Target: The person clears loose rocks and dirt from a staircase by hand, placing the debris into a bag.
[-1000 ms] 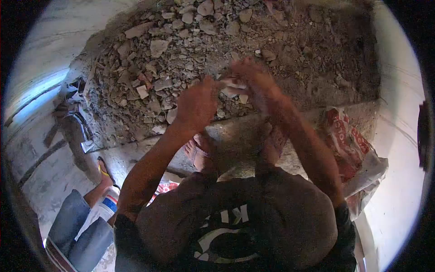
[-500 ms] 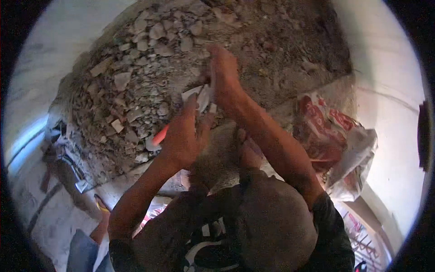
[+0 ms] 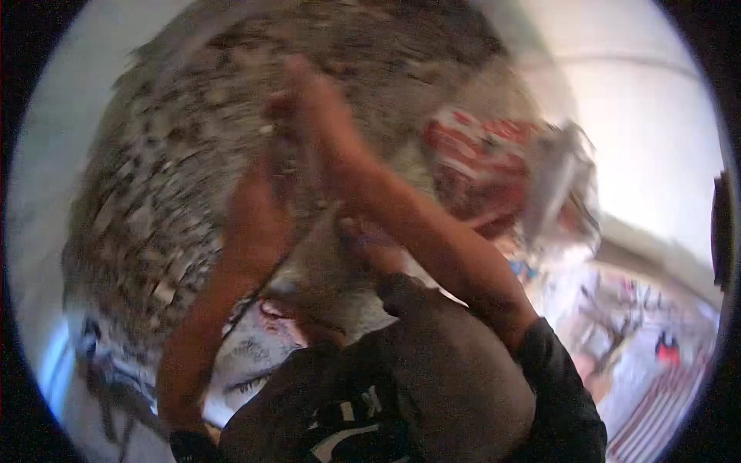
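Note:
My left hand (image 3: 261, 204) is over the near part of the rubble heap (image 3: 170, 147); motion smears its fingers. My right hand (image 3: 320, 112) reaches farther out over the same heap, just beyond the left one. Its fingers are blurred too, so I cannot make out whether either hand holds anything. A small pale speck (image 3: 267, 130) shows beside the right hand, too blurred to name. Broken stone and loose grey dirt lie about both hands.
A red and white plastic sack (image 3: 486, 166) lies right of the heap. My bare foot (image 3: 374, 243) is at the heap's near edge. White walls (image 3: 641, 116) close in the sides. Assorted items (image 3: 617, 316) and striped bars (image 3: 668, 405) are at lower right.
The view has swung, so heap and sack appear farther left. Both hands also appear farther left. The orange-red piece and white pieces beside my left hand are no longer distinguishable.

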The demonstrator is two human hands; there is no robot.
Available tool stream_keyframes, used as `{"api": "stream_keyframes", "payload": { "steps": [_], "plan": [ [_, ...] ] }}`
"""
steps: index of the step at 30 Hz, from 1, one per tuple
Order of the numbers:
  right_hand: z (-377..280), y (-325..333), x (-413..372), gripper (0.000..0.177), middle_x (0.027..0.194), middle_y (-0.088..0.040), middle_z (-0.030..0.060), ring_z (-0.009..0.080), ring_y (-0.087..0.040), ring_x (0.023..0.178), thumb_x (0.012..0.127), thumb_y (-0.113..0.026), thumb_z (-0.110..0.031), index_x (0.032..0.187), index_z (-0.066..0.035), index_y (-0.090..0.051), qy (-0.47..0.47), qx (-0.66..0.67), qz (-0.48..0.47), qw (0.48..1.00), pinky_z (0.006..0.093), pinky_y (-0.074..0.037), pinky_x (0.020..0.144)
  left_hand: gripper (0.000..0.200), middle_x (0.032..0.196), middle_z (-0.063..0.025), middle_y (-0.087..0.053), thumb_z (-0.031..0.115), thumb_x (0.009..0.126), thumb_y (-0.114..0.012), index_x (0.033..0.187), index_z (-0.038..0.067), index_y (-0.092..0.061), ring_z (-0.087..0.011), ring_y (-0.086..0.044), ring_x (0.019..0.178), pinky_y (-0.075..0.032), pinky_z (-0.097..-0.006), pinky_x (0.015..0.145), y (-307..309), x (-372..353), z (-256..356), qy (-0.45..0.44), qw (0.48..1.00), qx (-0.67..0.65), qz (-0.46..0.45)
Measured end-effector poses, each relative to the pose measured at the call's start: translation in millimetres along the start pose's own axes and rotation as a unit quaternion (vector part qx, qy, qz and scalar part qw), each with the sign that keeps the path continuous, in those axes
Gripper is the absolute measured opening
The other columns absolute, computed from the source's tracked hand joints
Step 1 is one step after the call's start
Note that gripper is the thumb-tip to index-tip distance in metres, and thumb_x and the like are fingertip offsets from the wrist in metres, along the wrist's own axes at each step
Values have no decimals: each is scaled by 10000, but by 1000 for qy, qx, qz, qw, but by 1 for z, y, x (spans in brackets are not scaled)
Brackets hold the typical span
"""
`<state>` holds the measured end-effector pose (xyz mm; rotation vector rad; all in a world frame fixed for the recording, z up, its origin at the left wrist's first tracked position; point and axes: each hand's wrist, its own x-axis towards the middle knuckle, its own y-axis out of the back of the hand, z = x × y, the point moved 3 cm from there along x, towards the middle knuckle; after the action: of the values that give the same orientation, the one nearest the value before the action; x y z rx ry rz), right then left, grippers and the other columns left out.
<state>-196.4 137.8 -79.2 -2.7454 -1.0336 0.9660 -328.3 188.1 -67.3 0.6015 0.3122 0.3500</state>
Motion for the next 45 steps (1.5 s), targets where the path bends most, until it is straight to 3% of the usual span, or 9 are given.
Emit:
{"api": "stream_keyframes", "payload": {
  "steps": [7,13,19,21,25,30,34,42,45],
  "plan": [
    [-39,51,-85,408,1130,-594,69,152,-518,1058,983,-490,-325,1274,-38,-488,84,37,-88,992,322,-419,941,341,1080,-127,-646,19,930,-458,1267,0,-512,-178,-625,970,-514,-300,808,5,28,74,-28,983,-145,-110],
    [-163,155,-212,317,1020,-603,103,255,-606,956,972,-481,-291,1187,-62,-514,345,-73,147,924,444,-505,847,383,1267,-168,-540,161,965,-495,1320,20,-475,-233,-576,1098,-458,-376,927,0,50,147,-329,913,-209,-121],
    [-158,293,-240,304,1116,-560,128,270,-556,1122,970,-491,-201,1227,-54,-420,305,-336,408,792,443,-512,896,524,1360,-171,-457,393,990,-418,1381,44,-408,-261,-555,1124,-429,-400,960,5,60,14,-19,979,-171,-106],
    [-128,342,-221,281,1121,-559,141,281,-558,1122,957,-523,-159,1203,-51,-442,289,-355,351,817,439,-495,918,522,1349,-159,-475,392,993,-408,1381,41,-408,-265,-566,1105,-427,-413,966,8,47,-49,89,975,-155,-131],
    [-104,341,-223,537,1290,-520,215,366,-501,1194,754,-552,83,1276,-40,-514,115,-773,240,576,391,-426,991,504,1315,-137,-519,366,978,-453,1361,39,-435,-255,-559,1115,-422,-403,974,15,0,-146,93,978,-118,-146],
    [-83,290,-189,365,1220,-517,177,326,-494,1136,836,-505,-32,1200,-38,-520,230,-786,253,515,375,-400,977,449,1227,-170,-570,350,953,-507,1279,41,-501,-300,-563,1115,-437,-400,945,61,-46,-130,151,982,-35,-104],
    [25,180,-154,260,1165,-516,147,294,-488,1089,902,-468,-123,1140,-36,-526,320,-618,280,662,363,-380,965,456,1226,-202,-557,360,948,-507,1257,25,-504,-349,-546,1129,-437,-434,945,67,-89,-168,183,980,54,-53],
    [172,86,-122,428,1234,-500,165,321,-512,1076,979,-403,-349,1242,-21,-480,-3,-371,77,926,420,-400,947,541,1104,-222,-535,374,819,-650,1163,-21,-517,-392,-558,988,-450,-497,862,-19,-159,-189,124,974,169,-82],
    [185,105,-112,493,1252,-502,184,329,-497,1126,978,-372,-403,1256,-11,-486,-92,-555,91,821,443,-394,952,495,1063,-218,-547,346,845,-626,1157,-21,-511,-376,-570,952,-471,-487,816,-47,-130,-180,134,980,120,-89]
  ]
}}
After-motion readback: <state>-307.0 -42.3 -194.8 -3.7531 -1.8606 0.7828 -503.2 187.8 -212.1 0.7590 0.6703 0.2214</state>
